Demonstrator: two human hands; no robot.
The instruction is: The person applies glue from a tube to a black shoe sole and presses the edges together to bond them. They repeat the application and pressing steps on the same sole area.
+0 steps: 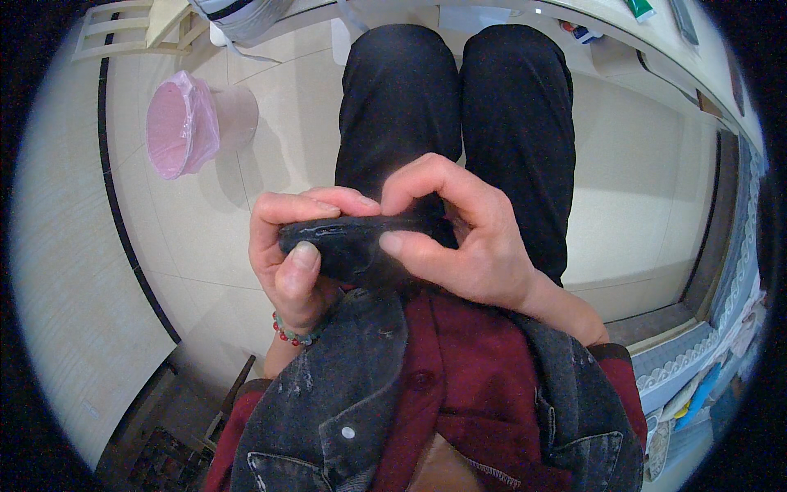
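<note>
Both hands meet in front of my body, above my lap, on a dark piece (348, 250) that looks like folded black cloth with a shiny line along its upper edge. At its left end, my left hand (283, 238) is closed, thumb on the near side and fingers over the far side. A beaded bracelet (295, 332) circles that wrist. My right hand (471, 234) pinches the right part, its thumb on the near face and its index finger bent over the top edge. The black piece's right end is partly hidden by this hand. Its exact kind cannot be made out.
My knees in black trousers (402, 98) point away under a white table edge (607, 41). A bin (234, 115) with a pink liner stands on the tiled floor at left. Behind it is a pale wooden rack (131, 33). Lace-trimmed cloth (697, 353) hangs at right.
</note>
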